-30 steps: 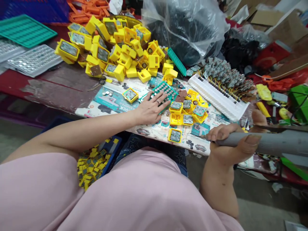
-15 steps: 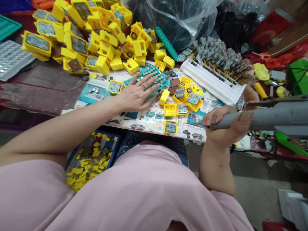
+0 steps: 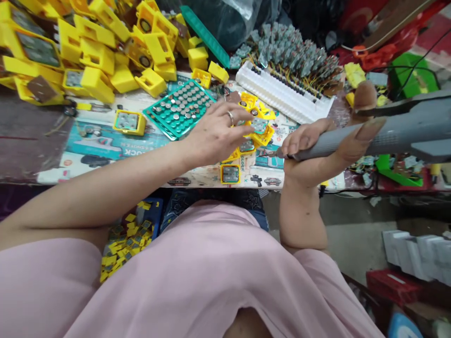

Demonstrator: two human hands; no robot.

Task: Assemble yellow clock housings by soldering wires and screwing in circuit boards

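My left hand [image 3: 220,127], a ring on one finger, reaches over a small cluster of yellow plastic housings [image 3: 266,136] with its fingers apart. Its fingertips overlap the housings, and whether they touch cannot be made out. Wrapped around a grey electric screwdriver [image 3: 322,143] is my right hand [image 3: 310,155]; the bit points left, just above the tabletop. Nearest the table's front edge lies one yellow housing with a grey insert [image 3: 230,174]. Left of my left hand sits a teal tray [image 3: 172,134] dotted with small round silvery pieces.
A large heap of yellow housings [image 3: 97,51] covers the back left. Behind the right hand, a white foam rack [image 3: 282,96] holds wired grey parts. Another yellow housing [image 3: 129,123] lies left of the teal tray. Below the table, a blue bin [image 3: 155,218] contains many yellow pieces.
My left hand has left the teal tray and moved right to the yellow housings, uncovering the round pieces. The view has shifted; my right hand still holds the screwdriver.
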